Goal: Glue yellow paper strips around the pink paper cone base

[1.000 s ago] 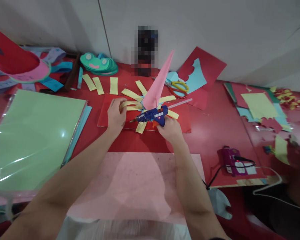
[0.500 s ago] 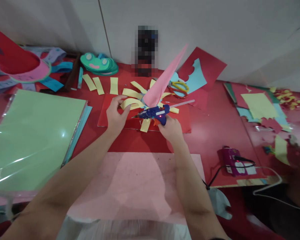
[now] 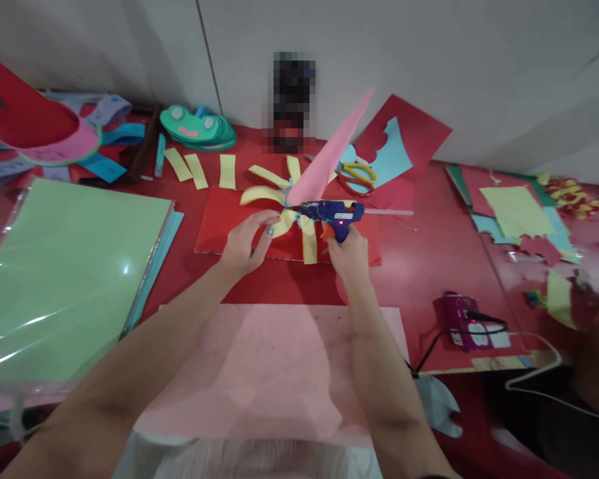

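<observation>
My right hand (image 3: 348,253) grips the handle of a blue glue gun (image 3: 332,211), with a finger near its orange trigger. A clear glue stick (image 3: 392,212) juts from the gun's back, and the nozzle points left. My left hand (image 3: 247,243) pinches a yellow paper strip (image 3: 284,224) close to the nozzle. That strip belongs to a ring of yellow strips around the base of a tall pink paper cone (image 3: 329,163), partly hidden behind the gun. Under the cone lies a red board (image 3: 219,226).
Yellow paper pieces (image 3: 227,171) and green frog cutouts (image 3: 198,128) lie at the back. Yellow-handled scissors (image 3: 358,174) rest right of the cone. A wrapped stack of green paper (image 3: 80,266) is at left, a purple power strip (image 3: 464,319) with cables at right.
The cone's ring of strips has turned. My left hand has moved right and nearer me, onto another strip. The glue gun has shifted right and slightly up.
</observation>
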Tool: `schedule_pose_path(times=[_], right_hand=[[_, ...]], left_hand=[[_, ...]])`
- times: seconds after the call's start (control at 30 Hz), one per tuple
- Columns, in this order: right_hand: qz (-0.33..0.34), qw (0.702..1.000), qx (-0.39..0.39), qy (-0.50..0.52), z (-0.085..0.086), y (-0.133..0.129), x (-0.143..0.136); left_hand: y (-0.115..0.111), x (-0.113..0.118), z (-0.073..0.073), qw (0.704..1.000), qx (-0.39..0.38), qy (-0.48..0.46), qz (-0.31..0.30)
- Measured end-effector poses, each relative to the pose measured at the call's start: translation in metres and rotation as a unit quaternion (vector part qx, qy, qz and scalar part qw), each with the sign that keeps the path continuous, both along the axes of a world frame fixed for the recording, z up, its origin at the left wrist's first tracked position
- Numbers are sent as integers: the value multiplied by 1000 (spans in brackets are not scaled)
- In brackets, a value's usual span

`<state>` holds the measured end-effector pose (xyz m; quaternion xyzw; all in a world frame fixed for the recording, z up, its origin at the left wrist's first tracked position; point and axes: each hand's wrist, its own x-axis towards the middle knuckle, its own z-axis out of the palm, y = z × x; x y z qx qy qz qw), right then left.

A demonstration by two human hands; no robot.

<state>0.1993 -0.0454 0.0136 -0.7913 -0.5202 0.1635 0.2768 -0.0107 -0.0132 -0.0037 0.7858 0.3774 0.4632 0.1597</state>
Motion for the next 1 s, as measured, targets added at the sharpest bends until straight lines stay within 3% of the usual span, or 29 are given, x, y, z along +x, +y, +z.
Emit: schedule_pose_path(times=[0.1,0.2,0.33,0.5,0.63,0.83,1.0], right_hand=[[-8,999,13,47,-1,1,1],[-5,997,16,71,-2,1,1],[-20,996,36,82,-6,2,3],[-114,983,96,110,-8,2,7],[-138,964,152,168,-7,2,8],[-65,963,152,214,-8,3,5],[68,992,48,100,-9,0,3]], left_hand=[[-3,2,2,998,22,32,-58],[-2,3,2,995,28,64,-76],[1,1,-1,995,2,90,-36],[5,3,-3,997,12,62,33],[8,5,0,995,-58,30,71],[18,5,-3,987,-106,77,98],[30,3,-19,964,-138,175,148]])
